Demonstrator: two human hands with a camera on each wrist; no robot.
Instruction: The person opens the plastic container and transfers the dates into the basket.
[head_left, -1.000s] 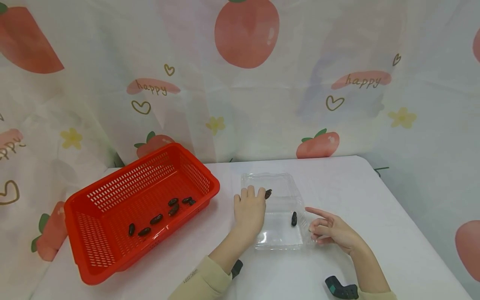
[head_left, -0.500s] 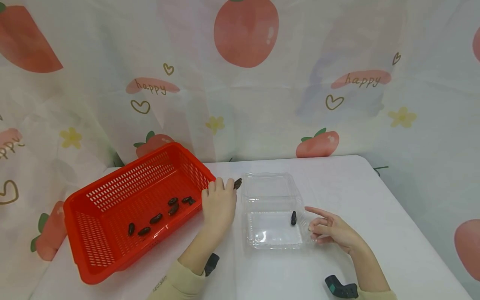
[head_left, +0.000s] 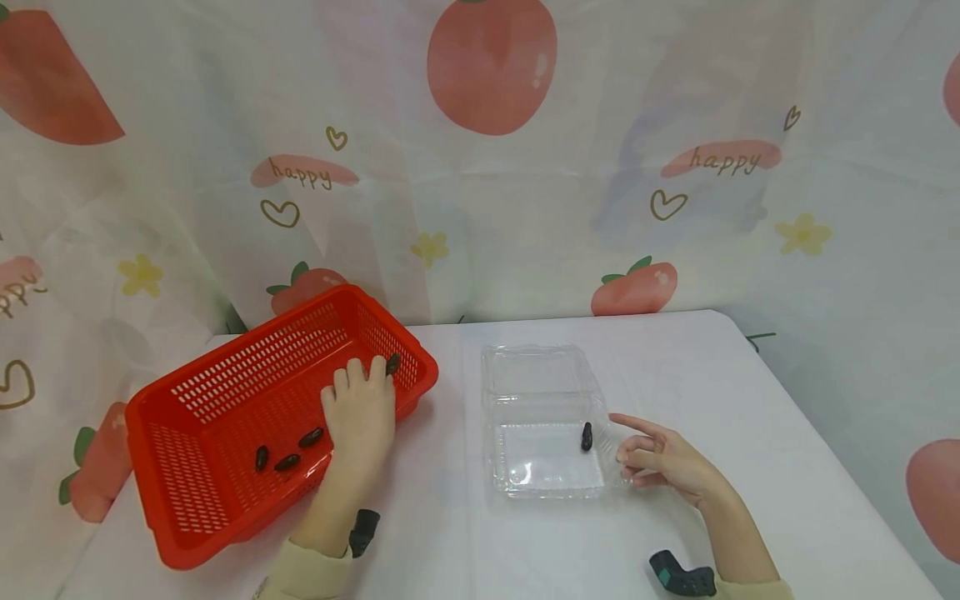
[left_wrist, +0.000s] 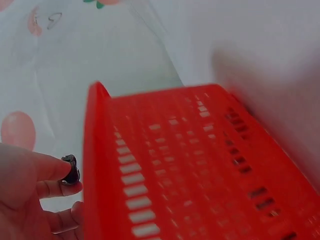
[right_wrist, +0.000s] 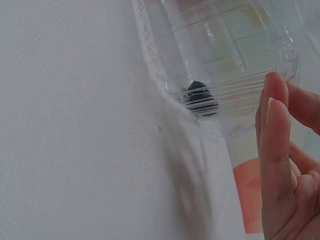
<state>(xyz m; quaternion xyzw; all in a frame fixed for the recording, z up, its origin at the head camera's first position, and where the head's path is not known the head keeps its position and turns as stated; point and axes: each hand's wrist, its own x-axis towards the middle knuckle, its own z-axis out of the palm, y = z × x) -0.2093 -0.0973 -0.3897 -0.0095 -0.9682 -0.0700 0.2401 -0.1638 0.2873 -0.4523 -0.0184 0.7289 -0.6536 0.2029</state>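
My left hand [head_left: 360,417] is over the right end of the red perforated basket [head_left: 300,375]. It pinches a dark, wrinkled date [head_left: 393,364] between thumb and finger; the left wrist view shows this date [left_wrist: 71,169] at the fingertips, beside the basket wall [left_wrist: 165,150]. Several more dates [head_left: 287,462] lie on the basket floor, some hidden behind my hand. At the right, an opened clear plastic box [head_left: 540,462] has one date [head_left: 587,437] in it. My right hand [head_left: 671,467] pinches the box's right rim, with its index finger stretched out along the edge.
A white-covered table [head_left: 750,400] bears the basket and the box, with a gap between them. A patterned cloth [head_left: 525,217] hangs behind the table's far edge. Dark devices are on both wrists, such as the right wrist device [head_left: 682,577].
My left hand has moved left from above the clear box to the basket, still carrying the date. The right hand and the box have stayed in place.
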